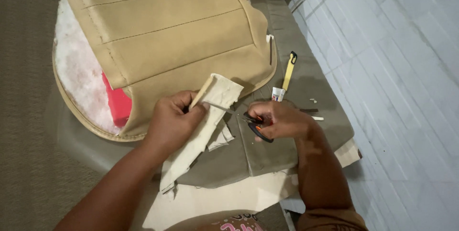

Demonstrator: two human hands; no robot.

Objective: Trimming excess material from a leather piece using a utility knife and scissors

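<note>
Forearms of the person enter from the bottom edge of the head view, above a patch of clothing with pink lettering.

Left hand (171, 118): fingers curled closed around a long strip of cream canvas-like fabric (205, 121), thumb and forefinger pinching its tan-edged upper end. Strip runs from the hand's grip diagonally down toward the lower left, its lower end lying on a pale cream sheet of material (229, 195).

Right hand (282, 118): closed through the loops of a pair of black-and-orange-handled scissors (256, 125). Blades point left and meet the strip's right edge just beside the left hand. How far the blades are open cannot be told.

Under both hands: olive-brown fabric panel (272, 152) spread over the floor.

Behind the hands: large tan stitched seat cover (177, 35), its lower edge touching the strip's top. Beneath its left side, white fuzzy padding (79, 68) and a red piece (117, 102) show.

Right of the cover, on the olive-brown panel: yellow utility knife with black end (289, 71), and a small white tube (278, 93) just below it. White tiled floor (401, 92) at right; brown carpet (24, 116) at left.
</note>
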